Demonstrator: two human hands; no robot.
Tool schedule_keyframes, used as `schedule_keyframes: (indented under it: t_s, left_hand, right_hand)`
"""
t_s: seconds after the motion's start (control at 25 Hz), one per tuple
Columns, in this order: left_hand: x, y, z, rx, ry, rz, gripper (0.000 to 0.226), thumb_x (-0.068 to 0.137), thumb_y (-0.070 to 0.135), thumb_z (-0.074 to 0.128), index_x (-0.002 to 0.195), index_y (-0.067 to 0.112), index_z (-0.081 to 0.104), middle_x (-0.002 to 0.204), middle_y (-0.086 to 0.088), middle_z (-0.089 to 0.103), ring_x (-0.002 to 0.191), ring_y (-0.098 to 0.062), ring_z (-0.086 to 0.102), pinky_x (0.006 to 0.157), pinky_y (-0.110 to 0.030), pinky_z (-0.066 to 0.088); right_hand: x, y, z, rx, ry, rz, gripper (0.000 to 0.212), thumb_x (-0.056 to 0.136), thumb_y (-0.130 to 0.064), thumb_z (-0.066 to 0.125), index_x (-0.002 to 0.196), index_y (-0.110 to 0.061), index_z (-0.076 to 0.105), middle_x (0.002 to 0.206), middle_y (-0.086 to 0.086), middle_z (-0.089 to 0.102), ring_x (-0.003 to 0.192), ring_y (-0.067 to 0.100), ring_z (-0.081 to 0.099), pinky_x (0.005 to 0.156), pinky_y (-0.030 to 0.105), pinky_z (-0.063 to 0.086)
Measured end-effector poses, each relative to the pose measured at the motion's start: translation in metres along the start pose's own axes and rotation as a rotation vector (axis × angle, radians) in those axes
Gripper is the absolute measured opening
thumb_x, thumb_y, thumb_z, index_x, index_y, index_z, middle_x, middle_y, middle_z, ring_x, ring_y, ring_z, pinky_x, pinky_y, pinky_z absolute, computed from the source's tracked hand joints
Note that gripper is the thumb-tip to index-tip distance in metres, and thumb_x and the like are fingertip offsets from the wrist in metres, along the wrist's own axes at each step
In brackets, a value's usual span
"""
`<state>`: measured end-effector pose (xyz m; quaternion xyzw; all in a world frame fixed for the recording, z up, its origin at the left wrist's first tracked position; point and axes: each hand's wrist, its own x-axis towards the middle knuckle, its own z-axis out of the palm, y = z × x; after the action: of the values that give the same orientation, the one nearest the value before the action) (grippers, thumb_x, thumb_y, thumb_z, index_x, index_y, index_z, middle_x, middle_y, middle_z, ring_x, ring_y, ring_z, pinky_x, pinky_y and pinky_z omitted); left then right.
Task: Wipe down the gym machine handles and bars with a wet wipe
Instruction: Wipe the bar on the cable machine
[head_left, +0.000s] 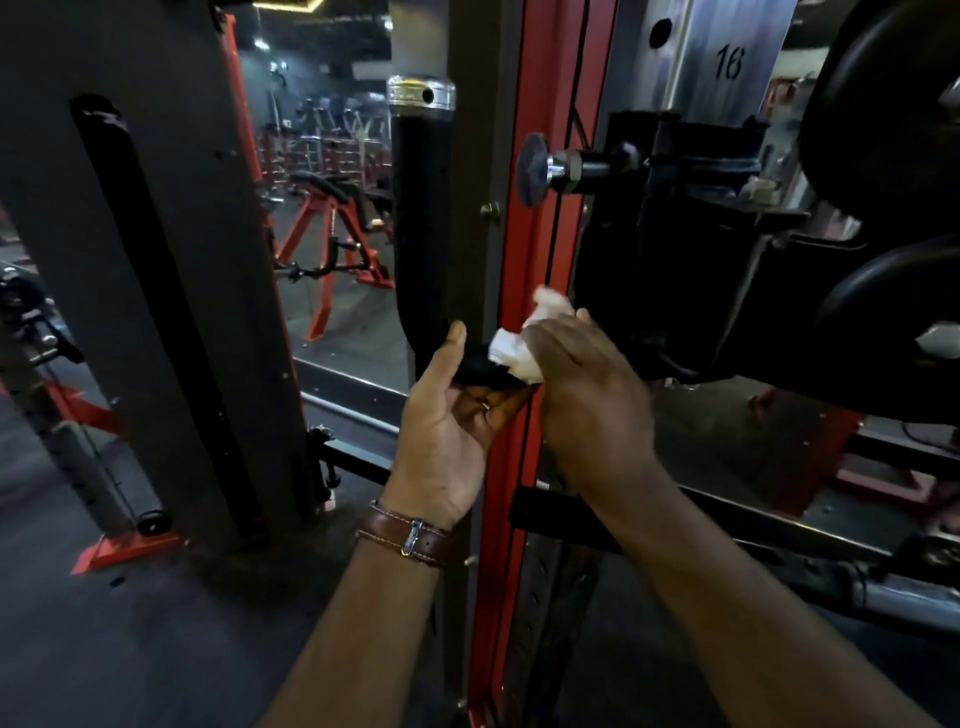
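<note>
A black padded handle (422, 208) with a chrome cap rises in front of the machine's red upright (524, 249) and bends to the right at its lower end. My left hand (447, 415), palm up, grips that lower bend from below, thumb against the handle. My right hand (587, 384) holds a crumpled white wet wipe (514, 353) and presses it on the bar just right of my left fingers. Part of the wipe sticks up above my right fingers.
A black pop-pin knob (535, 169) juts from the black carriage (691, 249) on the right. A dark grey column (156, 260) stands at left. Red benches (332, 228) sit further back. A silver post marked 16 (727, 62) stands behind the carriage.
</note>
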<state>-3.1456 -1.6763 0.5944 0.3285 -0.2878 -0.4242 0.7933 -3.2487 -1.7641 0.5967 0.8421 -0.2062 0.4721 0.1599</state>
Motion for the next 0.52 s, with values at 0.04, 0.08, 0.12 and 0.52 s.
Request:
schedule_keyframes:
  t_s: [0.04, 0.08, 0.12, 0.52]
  left_hand:
    - [0.003, 0.001, -0.006, 0.012, -0.034, 0.006, 0.057, 0.091, 0.044, 0.054, 0.122, -0.003, 0.062, 0.117, -0.02, 0.07, 0.105, -0.026, 0.069, 0.085, -0.03, 0.058]
    - [0.007, 0.002, -0.012, 0.024, -0.073, 0.0, 0.058, 0.091, 0.045, 0.053, 0.121, -0.003, 0.063, 0.118, -0.02, 0.069, 0.105, -0.026, 0.069, 0.085, -0.03, 0.058]
    - [0.01, 0.003, -0.017, 0.031, -0.111, -0.013, 0.056, 0.09, 0.046, 0.055, 0.118, -0.002, 0.065, 0.116, -0.019, 0.07, 0.103, -0.025, 0.069, 0.083, -0.03, 0.057]
    - [0.024, 0.01, -0.032, 0.122, -0.285, 0.004, 0.041, 0.084, 0.039, 0.066, 0.107, 0.005, 0.073, 0.117, -0.021, 0.07, 0.109, -0.032, 0.068, 0.089, -0.04, 0.057]
  right_hand:
    - [0.001, 0.0, 0.0, -0.046, 0.017, 0.054, 0.037, 0.091, -0.017, 0.043, 0.114, 0.0, 0.068, 0.116, 0.018, 0.069, 0.117, 0.033, 0.063, 0.11, 0.044, 0.042]
    - [0.0, -0.009, 0.002, -0.049, 0.047, 0.159, 0.038, 0.093, -0.018, 0.043, 0.115, 0.0, 0.067, 0.118, 0.018, 0.068, 0.118, 0.032, 0.062, 0.106, 0.045, 0.046]
    - [0.0, -0.025, 0.006, 0.017, 0.09, 0.287, 0.037, 0.093, -0.019, 0.044, 0.118, -0.002, 0.067, 0.12, 0.017, 0.068, 0.118, 0.031, 0.062, 0.101, 0.046, 0.051]
    - [-0.006, -0.067, 0.01, -0.099, 0.06, 0.489, 0.039, 0.094, -0.017, 0.045, 0.126, -0.006, 0.064, 0.135, 0.01, 0.061, 0.124, 0.021, 0.06, 0.094, 0.035, 0.056]
